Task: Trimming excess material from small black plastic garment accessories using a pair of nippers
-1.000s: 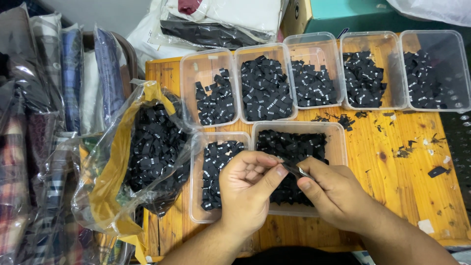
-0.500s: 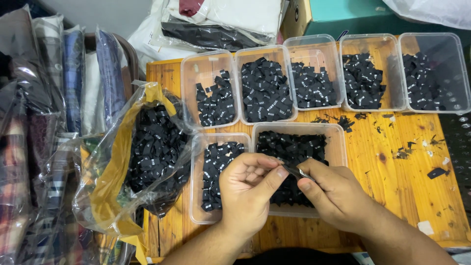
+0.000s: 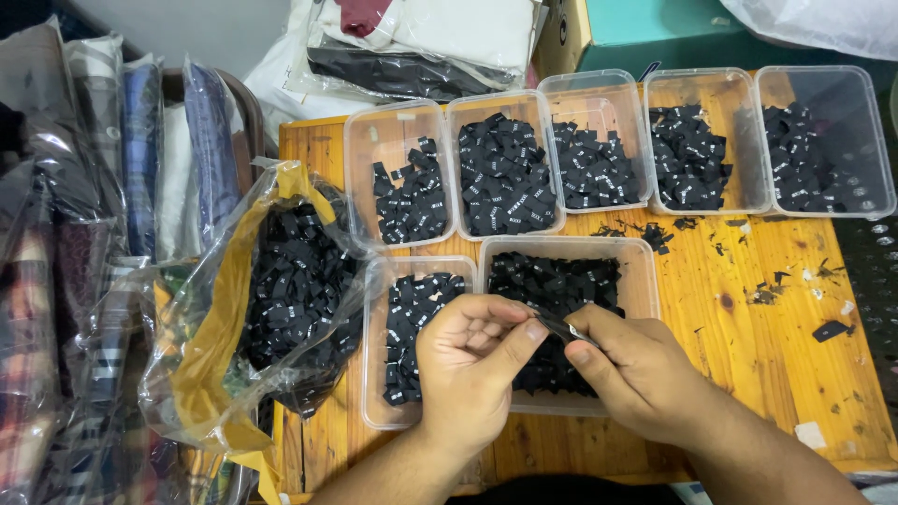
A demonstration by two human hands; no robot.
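Note:
My left hand [image 3: 472,369] and my right hand [image 3: 636,369] meet over the near edge of a wooden table [image 3: 795,355]. Together they pinch a small black fabric label [image 3: 558,327] between thumbs and fingers, the left fingers curled in. Under the hands stand two clear plastic tubs of black labels, a narrow one [image 3: 398,318] on the left and a wider one [image 3: 641,271] on the right. A clear plastic bag [image 3: 281,290] stuffed with black labels lies open left of them.
Several more clear tubs [image 3: 402,178] holding black labels line the table's far edge. Loose black scraps [image 3: 767,290] dot the wood at right. Folded garments in plastic [image 3: 140,159] stack at left; a teal box [image 3: 645,28] and bagged clothes sit behind.

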